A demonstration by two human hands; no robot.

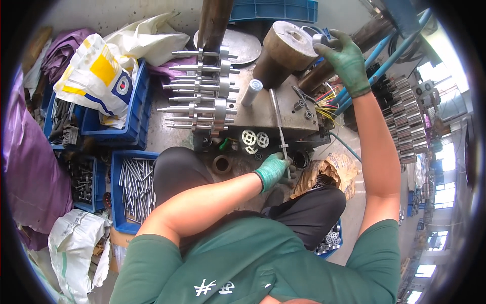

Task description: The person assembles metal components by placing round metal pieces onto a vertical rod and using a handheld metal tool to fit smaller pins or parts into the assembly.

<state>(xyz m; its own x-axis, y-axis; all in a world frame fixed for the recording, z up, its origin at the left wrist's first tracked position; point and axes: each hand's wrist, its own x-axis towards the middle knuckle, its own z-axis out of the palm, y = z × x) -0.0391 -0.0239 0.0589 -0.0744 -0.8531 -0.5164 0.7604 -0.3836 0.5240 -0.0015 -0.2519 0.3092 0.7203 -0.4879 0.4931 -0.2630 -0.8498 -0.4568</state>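
My left hand (pixel 273 172), in a green glove, is closed around the lower end of a slim metal shaft (pixel 278 119) that leans up across the machine's flat top. At the upper right my right hand (pixel 348 63), gloved too, grips a short metal ring (pixel 319 39) between thumb and fingers. The ring is beside the top of a thick steel cylinder (pixel 288 43) with a hole in its end face; whether they touch I cannot tell. A small upright cylinder with a pale cap (pixel 253 88) stands left of the shaft. Two small bearings (pixel 304 109) lie to its right.
Left of the machine column (pixel 212 25), several shafts fitted with round metal rotors (pixel 217 93) lie in a row. A blue crate (pixel 136 182) holds many loose rods. Perforated discs (pixel 248 137) sit below the machine's edge. Torn brown paper (pixel 334 172) and coloured wires (pixel 326 101) are at the right.
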